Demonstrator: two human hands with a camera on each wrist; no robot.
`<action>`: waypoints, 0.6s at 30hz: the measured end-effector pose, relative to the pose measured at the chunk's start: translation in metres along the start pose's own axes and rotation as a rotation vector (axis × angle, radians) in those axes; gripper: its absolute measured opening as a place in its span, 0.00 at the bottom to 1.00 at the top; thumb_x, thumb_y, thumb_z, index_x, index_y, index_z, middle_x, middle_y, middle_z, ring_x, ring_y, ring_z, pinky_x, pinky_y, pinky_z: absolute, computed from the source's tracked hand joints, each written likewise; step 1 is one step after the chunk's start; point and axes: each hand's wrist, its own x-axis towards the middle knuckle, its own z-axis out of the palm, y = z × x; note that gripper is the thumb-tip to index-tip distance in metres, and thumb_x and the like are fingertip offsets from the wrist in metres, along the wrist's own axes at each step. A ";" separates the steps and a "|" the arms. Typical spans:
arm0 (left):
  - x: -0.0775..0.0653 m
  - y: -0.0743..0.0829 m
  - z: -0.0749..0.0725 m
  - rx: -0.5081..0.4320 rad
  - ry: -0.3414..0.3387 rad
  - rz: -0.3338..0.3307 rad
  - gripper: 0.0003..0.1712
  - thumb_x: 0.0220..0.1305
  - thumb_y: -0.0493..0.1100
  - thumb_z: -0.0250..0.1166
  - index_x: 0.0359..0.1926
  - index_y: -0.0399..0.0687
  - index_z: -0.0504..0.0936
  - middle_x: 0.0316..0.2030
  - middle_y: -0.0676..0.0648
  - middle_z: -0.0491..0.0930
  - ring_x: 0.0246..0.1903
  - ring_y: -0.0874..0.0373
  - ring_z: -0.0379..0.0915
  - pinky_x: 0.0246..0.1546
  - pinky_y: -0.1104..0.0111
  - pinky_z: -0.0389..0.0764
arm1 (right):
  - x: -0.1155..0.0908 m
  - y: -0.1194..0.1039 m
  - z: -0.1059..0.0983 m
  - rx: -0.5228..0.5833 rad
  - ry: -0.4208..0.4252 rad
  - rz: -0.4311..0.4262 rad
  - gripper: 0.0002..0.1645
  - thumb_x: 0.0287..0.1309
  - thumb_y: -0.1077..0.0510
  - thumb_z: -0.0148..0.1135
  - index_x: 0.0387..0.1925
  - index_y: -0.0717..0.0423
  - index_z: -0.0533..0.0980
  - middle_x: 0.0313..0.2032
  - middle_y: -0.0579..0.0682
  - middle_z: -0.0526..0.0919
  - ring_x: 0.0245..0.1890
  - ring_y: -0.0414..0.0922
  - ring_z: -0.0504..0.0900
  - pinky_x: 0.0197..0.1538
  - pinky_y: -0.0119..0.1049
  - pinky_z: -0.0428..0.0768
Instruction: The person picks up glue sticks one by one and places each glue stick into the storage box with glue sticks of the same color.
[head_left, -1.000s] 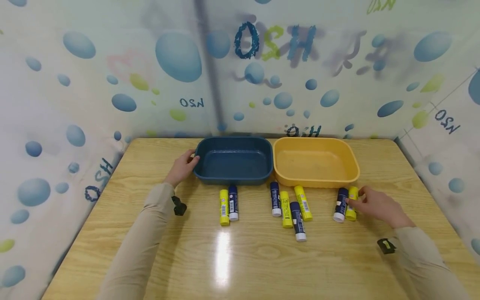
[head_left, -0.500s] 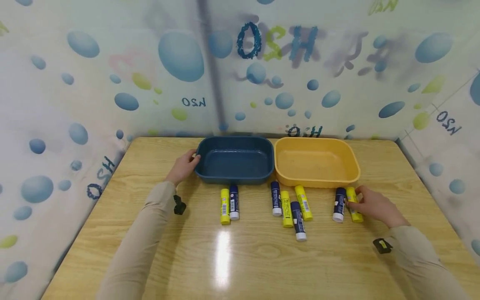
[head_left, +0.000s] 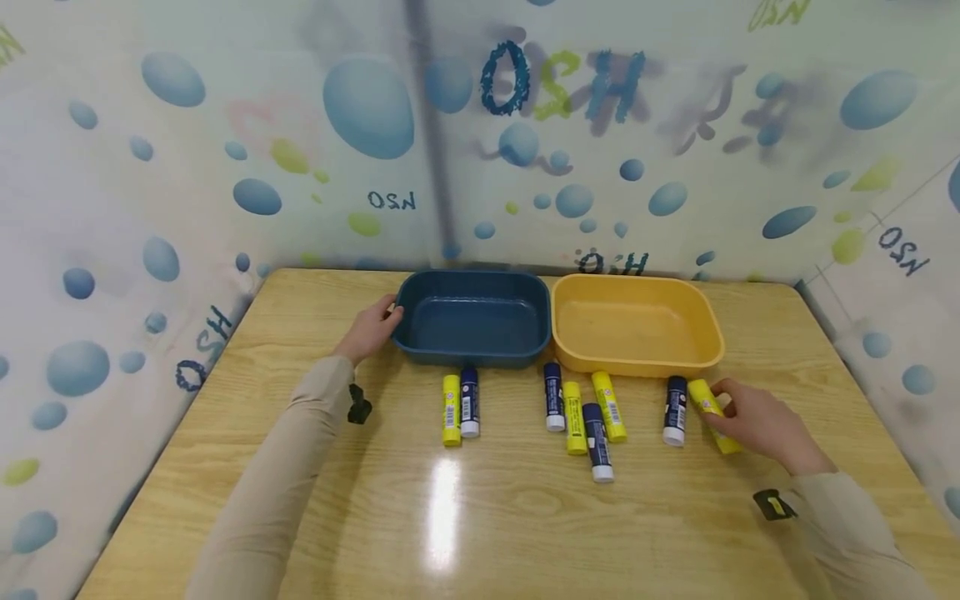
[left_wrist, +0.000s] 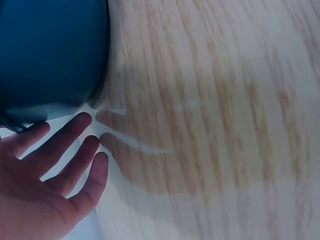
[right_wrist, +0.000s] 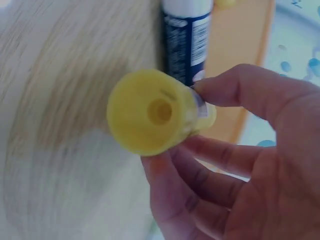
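Note:
My right hand [head_left: 765,421] pinches a yellow glue stick [head_left: 701,396] between thumb and fingers, tilted, at the right of the table. In the right wrist view the round end of this glue stick [right_wrist: 145,112] faces the camera. Just left of it lies a dark blue glue stick with a white end [head_left: 675,412], also seen beyond the fingers in the right wrist view. My left hand [head_left: 370,327] is at the left side of the dark blue bin [head_left: 472,360]. In the left wrist view its fingers [left_wrist: 70,135] are spread and relaxed, one against the bin's lower edge.
A yellow-orange bin [head_left: 637,367] stands right beside the blue one. Before the bins lie a yellow glue stick [head_left: 451,410] and a blue one [head_left: 469,404] at left, several more [head_left: 575,417] at the middle. A patterned wall [head_left: 480,167] rises behind the wooden table [head_left: 525,533].
The yellow glue stick in my right hand has turned, its near end swinging right, away from the dark blue one beside it. My left hand stays at the blue bin.

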 end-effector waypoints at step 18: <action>0.003 0.002 -0.007 0.066 -0.073 0.015 0.28 0.77 0.45 0.44 0.70 0.32 0.58 0.57 0.27 0.70 0.54 0.36 0.70 0.53 0.48 0.70 | -0.026 -0.040 -0.005 0.037 0.053 -0.212 0.19 0.57 0.57 0.68 0.44 0.60 0.71 0.29 0.48 0.78 0.26 0.42 0.74 0.26 0.38 0.73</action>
